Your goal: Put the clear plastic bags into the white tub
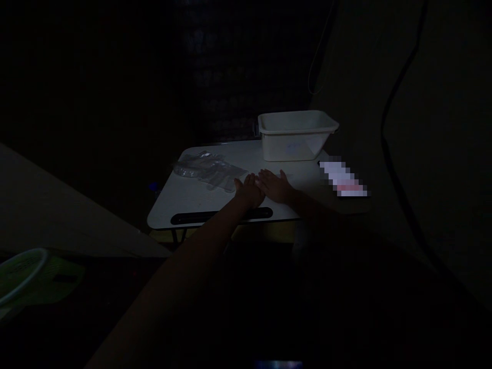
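Observation:
My left hand (250, 191) lies on a small white table (177, 197), its fingers stretched forward and its thumb apart. My right hand (275, 185) rests flat close beside it, fingers spread and pointing toward the left one; the two meet or nearly touch. Something pale and thin may lie under the fingers, but the dark hides it. Left of my hands, see-through crumpled plastic bags (217, 170) spread over the tabletop. Behind my right hand stands a white plastic tub (290, 147).
A phone-like device with a bright blurred-out screen (342, 177) lies at the table's right. A black slot (192, 218) runs along the near edge. On the lower left is a green basket (57, 279). A dark cable (388, 102) hangs down the right wall.

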A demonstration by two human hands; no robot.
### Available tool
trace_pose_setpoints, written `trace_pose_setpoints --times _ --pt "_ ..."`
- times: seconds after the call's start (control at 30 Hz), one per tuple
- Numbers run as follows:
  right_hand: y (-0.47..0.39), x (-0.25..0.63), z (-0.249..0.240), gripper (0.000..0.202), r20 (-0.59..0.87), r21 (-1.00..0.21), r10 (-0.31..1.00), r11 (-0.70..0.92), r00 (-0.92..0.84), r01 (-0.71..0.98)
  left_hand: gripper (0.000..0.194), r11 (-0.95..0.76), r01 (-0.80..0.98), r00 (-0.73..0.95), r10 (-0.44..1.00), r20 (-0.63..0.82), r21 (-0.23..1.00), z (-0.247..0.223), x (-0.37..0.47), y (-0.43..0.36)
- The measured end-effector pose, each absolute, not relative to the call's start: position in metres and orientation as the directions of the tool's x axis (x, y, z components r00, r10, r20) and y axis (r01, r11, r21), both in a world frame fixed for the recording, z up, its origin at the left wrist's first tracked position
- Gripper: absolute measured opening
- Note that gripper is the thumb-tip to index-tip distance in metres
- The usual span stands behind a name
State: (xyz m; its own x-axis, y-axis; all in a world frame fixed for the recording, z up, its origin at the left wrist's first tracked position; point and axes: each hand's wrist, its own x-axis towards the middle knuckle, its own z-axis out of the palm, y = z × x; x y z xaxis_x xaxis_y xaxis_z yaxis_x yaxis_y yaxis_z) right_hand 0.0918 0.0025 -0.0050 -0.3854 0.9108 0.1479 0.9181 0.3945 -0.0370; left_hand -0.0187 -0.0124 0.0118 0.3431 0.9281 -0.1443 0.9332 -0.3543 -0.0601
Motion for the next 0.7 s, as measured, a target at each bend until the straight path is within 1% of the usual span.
trace_pose_setpoints --times 0.07,0.13,0.3,0.47,0.53,0.7 --pt "0.001 0.092 -0.006 0.052 0.123 -0.039 0.92 0.38 -0.373 0.924 0.055 -0.354 0.933 0.343 0.928 -0.145 -0.057 0.012 -0.019 -0.012" --pt "0.001 0.097 -0.008 0.05 0.135 -0.022 0.926 0.359 -0.353 0.933 0.056 -0.349 0.935 0.338 0.93 -0.142 -0.065 0.012 -0.019 -0.012" --pt "0.003 0.118 -0.015 0.049 0.261 0.037 0.907 0.334 -0.331 0.942 0.059 -0.338 0.938 0.328 0.937 -0.119 -0.073 0.01 -0.018 -0.012" --pt "0.005 0.132 -0.023 0.049 0.365 0.084 0.886 0.274 -0.285 0.958 0.059 -0.338 0.938 0.328 0.938 -0.114 -0.082 0.009 -0.019 -0.011" --pt "0.006 0.136 -0.023 0.049 0.374 0.097 0.886 0.254 -0.272 0.962 0.059 -0.339 0.936 0.327 0.937 -0.123 -0.091 0.009 -0.019 -0.01" --pt "0.004 0.143 -0.021 0.049 0.339 0.121 0.904 0.233 -0.26 0.965 0.06 -0.346 0.933 0.334 0.935 -0.118 -0.099 0.009 -0.019 -0.011"
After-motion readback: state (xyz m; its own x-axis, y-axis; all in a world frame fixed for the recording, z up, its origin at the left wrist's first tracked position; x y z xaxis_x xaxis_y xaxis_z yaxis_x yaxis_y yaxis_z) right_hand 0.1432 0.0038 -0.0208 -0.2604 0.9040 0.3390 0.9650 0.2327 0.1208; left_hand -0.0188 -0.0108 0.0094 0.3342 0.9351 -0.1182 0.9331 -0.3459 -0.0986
